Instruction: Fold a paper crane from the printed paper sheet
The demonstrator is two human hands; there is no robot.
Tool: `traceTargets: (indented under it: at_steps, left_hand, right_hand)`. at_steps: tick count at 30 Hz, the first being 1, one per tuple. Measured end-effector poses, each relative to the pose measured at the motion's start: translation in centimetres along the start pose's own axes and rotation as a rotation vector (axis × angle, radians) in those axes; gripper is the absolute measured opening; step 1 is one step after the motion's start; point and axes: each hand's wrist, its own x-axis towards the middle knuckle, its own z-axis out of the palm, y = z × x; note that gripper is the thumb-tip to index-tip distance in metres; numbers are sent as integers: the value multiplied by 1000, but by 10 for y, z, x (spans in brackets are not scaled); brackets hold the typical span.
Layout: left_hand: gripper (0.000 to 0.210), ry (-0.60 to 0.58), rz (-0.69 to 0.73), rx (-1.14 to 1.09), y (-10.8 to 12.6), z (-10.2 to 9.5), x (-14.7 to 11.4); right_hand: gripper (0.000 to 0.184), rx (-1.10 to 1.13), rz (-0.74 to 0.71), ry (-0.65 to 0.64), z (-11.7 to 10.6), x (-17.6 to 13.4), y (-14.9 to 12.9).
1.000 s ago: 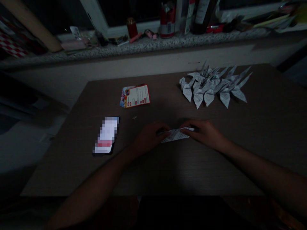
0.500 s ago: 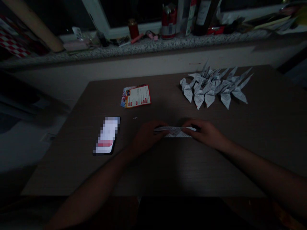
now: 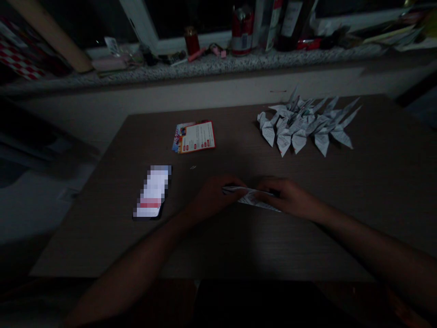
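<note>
A folded sheet of printed paper (image 3: pixel 254 199) lies between my hands near the middle of the table, tilted down toward the right. My left hand (image 3: pixel 218 193) pinches its left end, thumb on the near face and fingers behind. On the other end, my right hand (image 3: pixel 282 196) grips the paper the same way, its thumb pointing inward. Both hands' fingertips are partly hidden behind the paper. Beyond my right hand stands a cluster of several folded paper cranes (image 3: pixel 300 125), made of similar printed paper.
A phone with a lit, blurred screen (image 3: pixel 152 191) lies to the left on the brown table (image 3: pixel 211 246). Behind it is a small stack of printed cards (image 3: pixel 196 136). A granite windowsill (image 3: pixel 211 68) along the back holds a red can (image 3: pixel 242 32), a dark bottle (image 3: pixel 289 25) and clutter.
The folded paper has tilted, its right end dropping toward me. My right hand has lowered slightly with it, while my left hand keeps its pinch.
</note>
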Motion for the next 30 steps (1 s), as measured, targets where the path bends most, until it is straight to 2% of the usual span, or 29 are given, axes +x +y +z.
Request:
traceTargets:
  at_steps: [7,10,17,30]
  left_hand:
    - [31,98,-113,-144,-2,-2,3]
    - [29,115,-155,-165,-2,-1,3]
    - [29,88,-172,-195,-1,2,5]
    - [42,76,-231,-340,-4,4,0]
  right_hand:
    - [29,97,90,104,2,-1,3]
    - [30,95,109,103,2,-1,3]
    - [37,98,124,22,8,-1,-3]
    - [43,111,122,70,6,-2,1]
